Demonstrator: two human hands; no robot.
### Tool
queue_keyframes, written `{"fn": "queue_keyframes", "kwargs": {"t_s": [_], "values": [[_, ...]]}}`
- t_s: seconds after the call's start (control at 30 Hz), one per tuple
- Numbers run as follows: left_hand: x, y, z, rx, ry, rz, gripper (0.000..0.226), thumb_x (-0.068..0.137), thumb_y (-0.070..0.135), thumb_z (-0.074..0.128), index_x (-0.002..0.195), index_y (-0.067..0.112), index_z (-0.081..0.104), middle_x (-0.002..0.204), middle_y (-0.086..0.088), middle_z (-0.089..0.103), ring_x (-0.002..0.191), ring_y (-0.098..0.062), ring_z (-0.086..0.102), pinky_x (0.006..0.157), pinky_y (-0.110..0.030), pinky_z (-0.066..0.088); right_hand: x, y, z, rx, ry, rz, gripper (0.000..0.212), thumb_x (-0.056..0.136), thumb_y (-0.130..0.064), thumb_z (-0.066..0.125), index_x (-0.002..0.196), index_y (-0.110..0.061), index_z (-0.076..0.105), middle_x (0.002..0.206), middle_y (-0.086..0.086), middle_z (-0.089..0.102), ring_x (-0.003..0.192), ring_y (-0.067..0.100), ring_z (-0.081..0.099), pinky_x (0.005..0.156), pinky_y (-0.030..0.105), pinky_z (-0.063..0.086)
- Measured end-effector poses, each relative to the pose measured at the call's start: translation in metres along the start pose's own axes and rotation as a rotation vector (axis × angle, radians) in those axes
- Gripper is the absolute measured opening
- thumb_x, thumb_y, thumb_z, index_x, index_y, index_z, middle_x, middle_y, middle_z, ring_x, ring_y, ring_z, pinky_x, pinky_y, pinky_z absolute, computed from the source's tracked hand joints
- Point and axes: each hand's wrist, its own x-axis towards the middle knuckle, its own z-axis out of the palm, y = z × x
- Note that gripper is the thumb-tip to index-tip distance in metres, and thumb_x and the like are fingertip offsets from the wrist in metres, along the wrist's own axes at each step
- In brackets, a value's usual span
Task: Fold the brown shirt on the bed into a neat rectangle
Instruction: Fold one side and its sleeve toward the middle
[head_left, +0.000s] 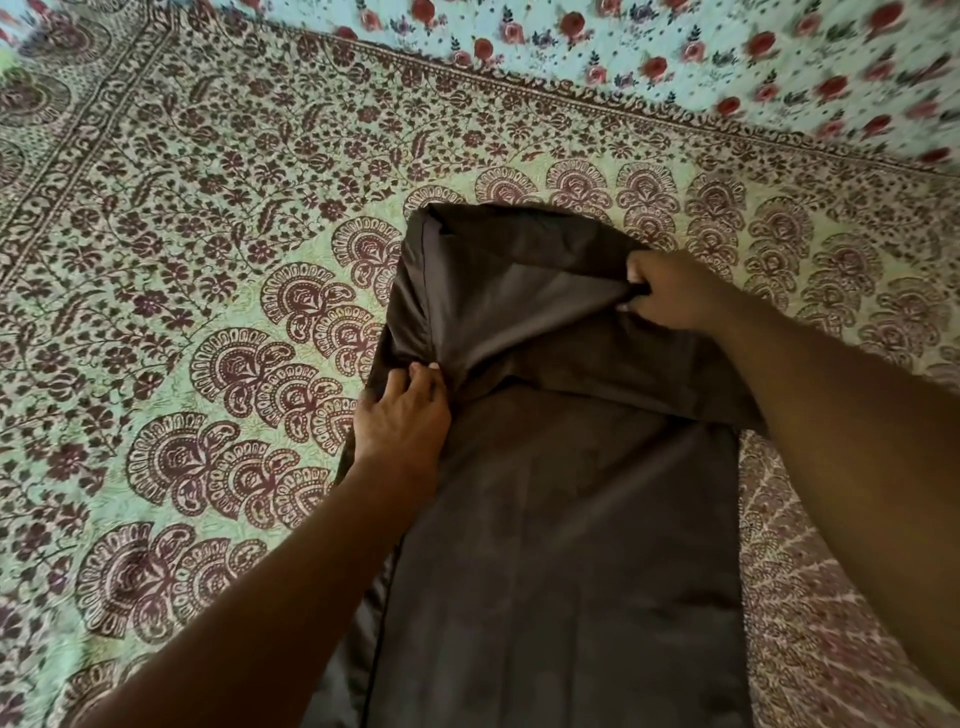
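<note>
Nearest the camera, the lower body of the brown shirt (561, 545) is seen lying flat on the patterned bedspread (182, 322), already narrowed into a long strip. Partway up its left edge, a pinch of cloth is held by the left hand (402, 415), fingers closed on a gathered pucker. Further out, the right hand (670, 291) is curled tightly around a fold of fabric, and the shirt's far end is raised off the bed between the 2 hands.

The far end appears to be in the course of being folded back over the body. 2 risks can be judged from here. The smooth, slippery-looking cloth could slide from either grip, so that the lifted panel would drop skewed. The pucker under the left hand could also be trapped inside the fold, leaving a crooked edge rather than a neat rectangle.

Beyond the shirt, a floral sheet (675, 62) is seen at the far edge.
</note>
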Motion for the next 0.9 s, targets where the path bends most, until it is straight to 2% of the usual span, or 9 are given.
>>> {"fn": "queue_keyframes", "kwargs": {"t_s": [0.17, 0.23, 0.3, 0.37, 0.43, 0.53, 0.63, 0.73, 0.9], "values": [[0.0, 0.005, -0.001, 0.057, -0.014, 0.009, 0.081, 0.099, 0.014, 0.054, 0.161, 0.008, 0.003, 0.167, -0.012, 0.015, 0.15, -0.031, 0.025, 0.114, -0.048, 0.035, -0.024, 0.004, -0.01, -0.061, 0.203, 0.021, 0.035, 0.097, -0.041, 0.065, 0.116, -0.016, 0.048, 0.105, 0.018, 0.059, 0.096, 0.037, 0.058, 0.075, 0.041, 0.043], [0.0, 0.004, -0.003, 0.077, -0.026, 0.015, 0.087, 0.097, 0.017, 0.058, 0.162, 0.009, 0.0, 0.167, -0.014, 0.015, 0.15, -0.031, 0.024, 0.115, -0.047, 0.034, -0.027, 0.008, -0.015, -0.125, 0.26, 0.073, 0.048, 0.095, -0.056, 0.062, 0.113, -0.013, 0.052, 0.111, 0.021, 0.064, 0.107, 0.04, 0.06, 0.088, 0.049, 0.045], [-0.001, 0.004, -0.008, 0.069, -0.061, 0.035, 0.099, 0.092, 0.02, 0.066, 0.162, 0.012, -0.003, 0.167, -0.015, 0.015, 0.151, -0.032, 0.023, 0.117, -0.048, 0.032, -0.03, 0.012, -0.022, -0.16, 0.185, 0.153, 0.066, 0.082, -0.075, 0.064, 0.107, -0.015, 0.057, 0.115, 0.019, 0.065, 0.118, 0.04, 0.058, 0.108, 0.063, 0.033], [-0.003, 0.0, -0.012, 0.062, -0.097, 0.054, 0.108, 0.086, 0.024, 0.073, 0.162, 0.016, -0.004, 0.167, -0.015, 0.015, 0.151, -0.032, 0.023, 0.117, -0.048, 0.03, -0.035, 0.011, -0.027, -0.176, -0.006, 0.156, 0.092, 0.053, -0.088, 0.074, 0.107, -0.015, 0.061, 0.114, 0.018, 0.064, 0.123, 0.04, 0.057, 0.112, 0.065, 0.031], [-0.005, -0.004, -0.018, 0.041, -0.141, 0.067, 0.11, 0.082, 0.026, 0.077, 0.162, 0.019, 0.002, 0.165, -0.013, 0.019, 0.15, -0.033, 0.025, 0.116, -0.049, 0.032, -0.04, 0.012, -0.025, -0.23, -0.127, 0.115, 0.102, 0.042, -0.079, 0.086, 0.114, -0.011, 0.062, 0.119, 0.017, 0.063, 0.123, 0.039, 0.057, 0.109, 0.058, 0.041], [-0.001, -0.001, -0.029, -0.092, -0.006, 0.072, 0.065, 0.091, 0.023, 0.064, 0.15, 0.023, 0.038, 0.15, -0.011, 0.039, 0.141, -0.035, 0.035, 0.106, -0.05, 0.043, -0.044, 0.016, -0.014, -0.138, -0.024, 0.113, 0.078, 0.073, -0.042, 0.09, 0.135, -0.009, 0.057, 0.137, 0.019, 0.058, 0.13, 0.039, 0.052, 0.109, 0.055, 0.04], [0.008, 0.014, -0.037, -0.325, 0.205, 0.186, 0.028, 0.092, 0.013, 0.06, 0.12, 0.011, 0.058, 0.129, -0.014, 0.048, 0.123, -0.038, 0.049, 0.092, -0.052, 0.05, -0.046, 0.019, -0.007, -0.007, 0.076, 0.116, 0.054, 0.087, -0.037, 0.078, 0.129, -0.011, 0.055, 0.128, 0.02, 0.06, 0.121, 0.04, 0.057, 0.097, 0.049, 0.046], [0.019, 0.04, -0.036, -0.305, 0.06, 0.336, 0.036, 0.096, 0.019, 0.055, 0.133, 0.016, 0.054, 0.142, -0.007, 0.045, 0.132, -0.035, 0.045, 0.104, -0.052, 0.045, -0.05, 0.026, -0.008, 0.071, 0.096, 0.1, 0.04, 0.089, -0.032, 0.076, 0.116, -0.013, 0.054, 0.119, 0.018, 0.06, 0.113, 0.039, 0.059, 0.086, 0.042, 0.046], [0.03, 0.074, -0.032, -0.282, 0.004, 0.352, 0.054, 0.1, 0.022, 0.05, 0.152, 0.032, 0.039, 0.164, 0.003, 0.022, 0.15, -0.028, 0.023, 0.119, -0.051, 0.027, -0.06, 0.035, -0.029, -0.017, -0.13, 0.191, 0.089, 0.068, -0.032, 0.095, 0.142, -0.016, 0.048, 0.141, 0.009, 0.053, 0.131, 0.035, 0.05, 0.103, 0.043, 0.04]]}}
